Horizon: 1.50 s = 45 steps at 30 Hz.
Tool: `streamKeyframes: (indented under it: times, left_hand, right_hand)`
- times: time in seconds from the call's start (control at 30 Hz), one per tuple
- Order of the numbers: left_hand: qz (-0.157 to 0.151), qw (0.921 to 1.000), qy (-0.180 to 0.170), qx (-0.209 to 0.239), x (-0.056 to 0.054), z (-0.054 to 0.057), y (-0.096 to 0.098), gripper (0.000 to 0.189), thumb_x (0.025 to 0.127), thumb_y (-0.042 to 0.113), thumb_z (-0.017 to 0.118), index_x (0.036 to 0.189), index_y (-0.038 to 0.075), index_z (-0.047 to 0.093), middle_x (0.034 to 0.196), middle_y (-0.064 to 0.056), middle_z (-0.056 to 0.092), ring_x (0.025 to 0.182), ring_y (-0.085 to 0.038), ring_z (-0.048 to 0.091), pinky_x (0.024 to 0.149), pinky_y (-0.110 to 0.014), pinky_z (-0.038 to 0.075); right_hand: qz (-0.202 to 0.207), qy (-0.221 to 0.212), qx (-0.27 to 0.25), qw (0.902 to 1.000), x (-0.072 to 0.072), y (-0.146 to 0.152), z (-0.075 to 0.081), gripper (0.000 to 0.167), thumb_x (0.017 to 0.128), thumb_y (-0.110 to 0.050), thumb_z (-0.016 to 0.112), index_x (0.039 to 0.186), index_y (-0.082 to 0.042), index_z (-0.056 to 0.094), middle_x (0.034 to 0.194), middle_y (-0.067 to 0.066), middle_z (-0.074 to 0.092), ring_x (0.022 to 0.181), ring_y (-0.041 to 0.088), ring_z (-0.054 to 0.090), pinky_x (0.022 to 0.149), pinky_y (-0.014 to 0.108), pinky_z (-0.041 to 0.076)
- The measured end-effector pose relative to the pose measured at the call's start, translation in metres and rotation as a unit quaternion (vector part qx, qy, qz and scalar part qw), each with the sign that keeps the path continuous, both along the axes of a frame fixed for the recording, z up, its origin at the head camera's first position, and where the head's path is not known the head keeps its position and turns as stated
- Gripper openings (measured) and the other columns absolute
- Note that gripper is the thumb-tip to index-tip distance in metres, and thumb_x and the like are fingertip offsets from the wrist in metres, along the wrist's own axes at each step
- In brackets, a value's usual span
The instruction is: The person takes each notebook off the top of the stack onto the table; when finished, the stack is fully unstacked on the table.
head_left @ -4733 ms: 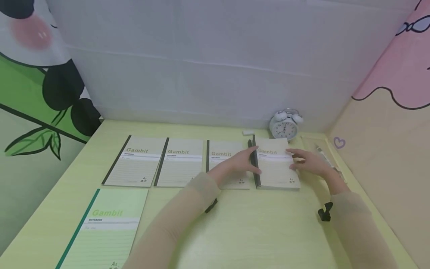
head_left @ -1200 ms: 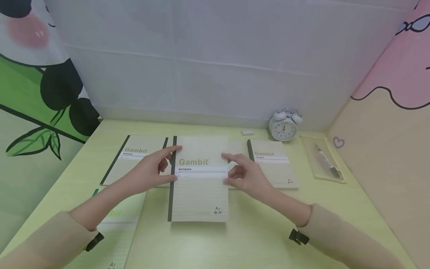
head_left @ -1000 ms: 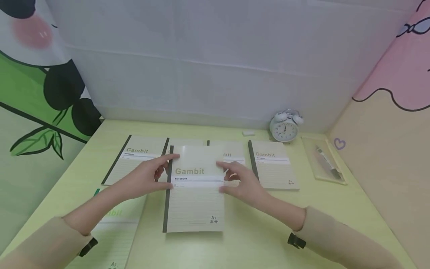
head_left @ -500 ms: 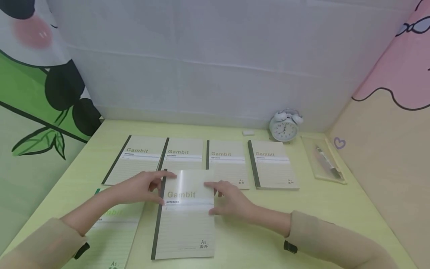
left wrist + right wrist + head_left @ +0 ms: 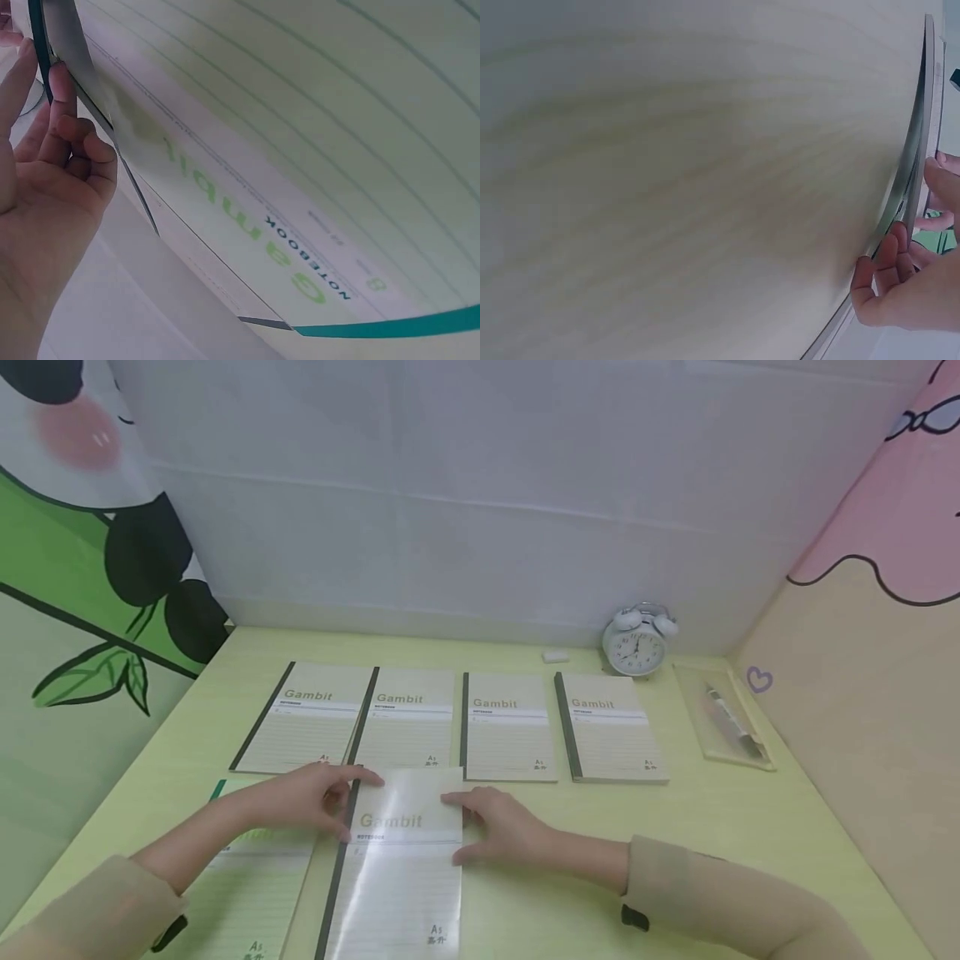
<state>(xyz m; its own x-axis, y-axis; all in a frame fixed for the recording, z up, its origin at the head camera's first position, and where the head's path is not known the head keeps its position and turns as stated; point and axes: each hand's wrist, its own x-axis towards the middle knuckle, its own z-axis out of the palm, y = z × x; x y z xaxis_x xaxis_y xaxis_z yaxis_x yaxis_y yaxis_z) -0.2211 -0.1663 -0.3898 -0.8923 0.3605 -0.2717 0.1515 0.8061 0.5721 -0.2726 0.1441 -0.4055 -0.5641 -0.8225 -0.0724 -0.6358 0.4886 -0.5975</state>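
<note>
A cream Gambit notebook (image 5: 397, 893) with a black spine lies close over the near table, just right of a green notebook (image 5: 251, 893). My left hand (image 5: 303, 797) grips its spine edge, thumb and fingers apart along it. Opposite, my right hand (image 5: 504, 827) pinches the right edge. Part of the green notebook is behind my left forearm. In the left wrist view, the green cover (image 5: 247, 172) fills most of the picture beside the left hand (image 5: 60, 172). The right wrist view has the right hand (image 5: 911, 281) at the thin edge of the held notebook (image 5: 930, 82).
Several cream notebooks stand in a row behind: one at far left (image 5: 300, 727), two in the middle, and a thicker stack (image 5: 611, 743) at right. Beyond are an eraser (image 5: 555, 657) and a white alarm clock (image 5: 636, 647). A shallow tray (image 5: 712, 747) with a pen (image 5: 731, 718) is at right.
Both hands have lifted the top notebook off the right-hand stack, carried it left and toward me, and lowered it beside the green notebook. The other notebooks have stayed in place.
</note>
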Motion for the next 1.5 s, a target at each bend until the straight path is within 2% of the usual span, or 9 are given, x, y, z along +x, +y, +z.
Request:
streamKeyframes:
  times: [0.13,0.4,0.67,0.8,1.03,1.23,1.4,1.5]
  left_hand:
    - [-0.002,0.9999,-0.011,-0.012,0.003,-0.003,-0.002,0.07,0.065,0.043,0.083,0.128,0.028,0.055,0.071,0.008,0.054,0.067,-0.009,0.05,0.06,-0.024,0.042]
    - [-0.024,0.9994,-0.024,-0.005,0.007,-0.003,-0.006,0.066,0.068,0.034,0.083,0.128,0.025,0.055,0.068,0.009,0.055,0.062,-0.007,0.051,0.06,-0.023,0.043]
    - [-0.017,0.9994,-0.019,-0.026,0.006,-0.003,-0.005,0.062,0.071,0.024,0.081,0.128,0.026,0.056,0.068,0.008,0.053,0.063,-0.007,0.05,0.059,-0.023,0.041]
    - [-0.018,0.9991,-0.018,-0.035,0.005,-0.002,-0.004,0.061,0.072,0.024,0.081,0.127,0.026,0.056,0.067,0.009,0.052,0.063,-0.006,0.048,0.059,-0.022,0.039]
    - [-0.023,0.9992,-0.011,-0.031,0.0,0.003,-0.001,0.059,0.073,0.027,0.08,0.127,0.024,0.057,0.067,0.009,0.051,0.063,-0.006,0.047,0.06,-0.023,0.038]
    - [-0.03,0.9993,0.006,-0.022,-0.009,0.011,0.005,0.055,0.077,0.024,0.077,0.128,0.022,0.057,0.068,0.01,0.053,0.064,-0.006,0.048,0.06,-0.023,0.039]
    - [-0.042,0.9987,0.024,-0.012,-0.018,0.022,0.013,0.052,0.081,0.017,0.073,0.129,0.019,0.056,0.072,0.012,0.055,0.068,-0.006,0.05,0.062,-0.022,0.041]
    - [-0.047,0.9983,0.032,-0.011,-0.024,0.029,0.018,0.047,0.083,0.016,0.07,0.128,0.019,0.056,0.074,0.012,0.056,0.069,-0.007,0.051,0.062,-0.022,0.042]
  right_hand:
    - [0.006,-0.004,0.017,0.9998,0.002,-0.005,-0.003,0.074,0.07,-0.033,0.082,0.135,-0.014,0.052,0.118,-0.003,0.063,0.1,0.004,0.054,0.094,0.023,0.043]
    - [0.019,0.011,0.033,0.9992,0.005,-0.012,-0.01,0.074,0.069,-0.038,0.082,0.134,-0.015,0.054,0.091,-0.013,0.059,0.081,-0.001,0.051,0.078,0.016,0.044]
    - [0.022,0.024,0.048,0.9983,0.003,-0.017,-0.008,0.074,0.07,-0.04,0.081,0.134,-0.018,0.053,0.085,-0.013,0.053,0.076,0.0,0.046,0.068,0.015,0.04]
    - [0.024,0.028,0.05,0.9981,0.003,-0.019,-0.007,0.073,0.07,-0.041,0.081,0.134,-0.018,0.054,0.081,-0.011,0.049,0.073,0.002,0.043,0.063,0.016,0.037]
    - [0.021,-0.007,0.035,0.9991,-0.003,-0.014,-0.006,0.073,0.07,-0.039,0.081,0.135,-0.019,0.053,0.084,-0.009,0.052,0.074,0.003,0.044,0.064,0.016,0.039]
    - [0.025,0.004,0.028,0.9993,-0.01,-0.006,0.005,0.07,0.071,-0.041,0.081,0.133,-0.021,0.055,0.083,-0.007,0.054,0.07,0.004,0.042,0.061,0.016,0.037]
    - [0.021,-0.016,0.018,0.9995,-0.016,0.005,0.023,0.065,0.074,-0.038,0.079,0.132,-0.021,0.055,0.086,0.003,0.054,0.071,0.009,0.04,0.06,0.018,0.034]
    - [0.028,-0.014,-0.002,0.9995,-0.021,0.014,0.032,0.062,0.075,-0.036,0.079,0.131,-0.019,0.056,0.088,0.007,0.054,0.073,0.015,0.044,0.062,0.019,0.037]
